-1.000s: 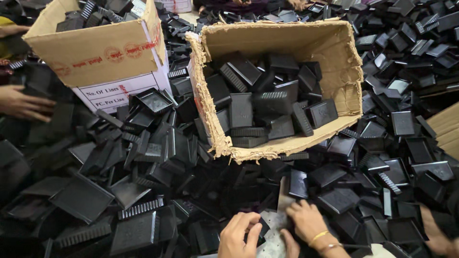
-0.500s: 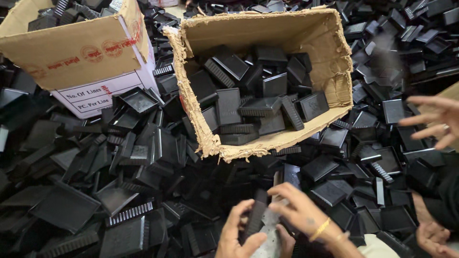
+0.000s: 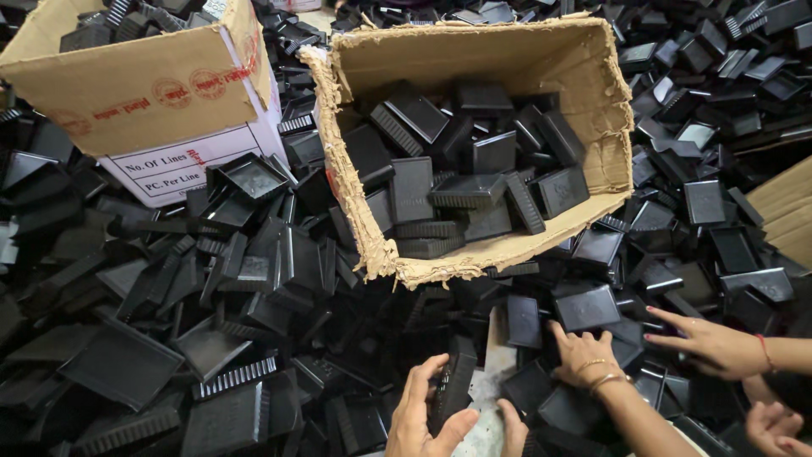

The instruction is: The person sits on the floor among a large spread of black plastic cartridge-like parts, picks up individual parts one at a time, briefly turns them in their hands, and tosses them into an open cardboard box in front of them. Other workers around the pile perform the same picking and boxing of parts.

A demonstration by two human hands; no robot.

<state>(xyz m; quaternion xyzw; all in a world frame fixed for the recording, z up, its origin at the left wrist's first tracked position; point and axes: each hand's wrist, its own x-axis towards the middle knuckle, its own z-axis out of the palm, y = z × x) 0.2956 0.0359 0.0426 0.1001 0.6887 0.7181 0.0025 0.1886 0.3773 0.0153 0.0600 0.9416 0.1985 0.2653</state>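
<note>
At the bottom edge of the head view, the left hand (image 3: 419, 415) is closed around a black plastic piece (image 3: 454, 385). The fingers wrap its left side and the thumb presses from below. The piece is narrow and ribbed. Its long axis points up in the picture, away from the person and a little to the right.

In the same direction, beyond a strip of the black pile (image 3: 254, 279), stands the torn cardboard box (image 3: 474, 59). Its open top faces the camera and it is already partly filled with the same kind of black parts. Its ragged front rim is the side nearest to both hands. So the box lies straight ahead of the held piece, near but not touching it.

The right hand (image 3: 584, 355), with thin bangles (image 3: 596, 372) on the wrist, lies open and flat on the pile, fingers spread. It grips nothing that I can see. Its fingertips touch the lower edge of a flat black tray (image 3: 586, 306). This hand is somewhat nearer to the front rim of the box than the left hand is.

At the upper left stands a second cardboard box (image 3: 144, 85), well apart from both hands. At the right edge, another person's hand (image 3: 710, 343) reaches open over the pile, and one more hand (image 3: 774, 423) shows below it.
</note>
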